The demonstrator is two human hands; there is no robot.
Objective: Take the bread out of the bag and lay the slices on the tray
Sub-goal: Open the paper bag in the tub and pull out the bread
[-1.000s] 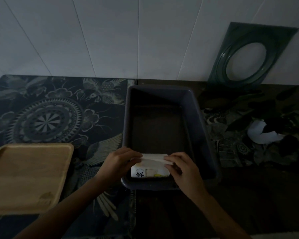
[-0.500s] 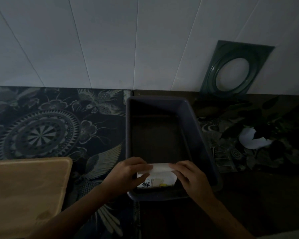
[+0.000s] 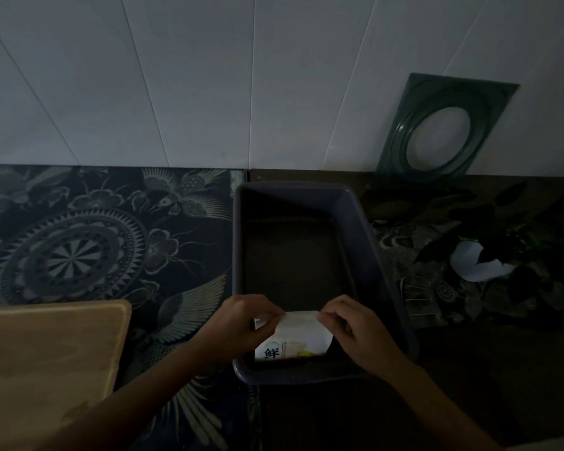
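A white bread bag (image 3: 298, 338) with black print stands at the near end of a dark grey plastic bin (image 3: 372, 255). My left hand (image 3: 241, 327) pinches the bag's top left edge and my right hand (image 3: 355, 330) pinches its top right edge. The bread inside is hidden by the bag. A light wooden tray (image 3: 46, 359) lies at the lower left, with nothing on it.
A patterned dark mat (image 3: 95, 242) covers the counter on the left. A dark green frame with a round opening (image 3: 443, 131) leans on the white wall. Dark leaves and a white scrap (image 3: 476, 265) lie at the right.
The view has tilted up, so everything sits lower in the frame. Both hands have drawn closer together at the top of the bag.
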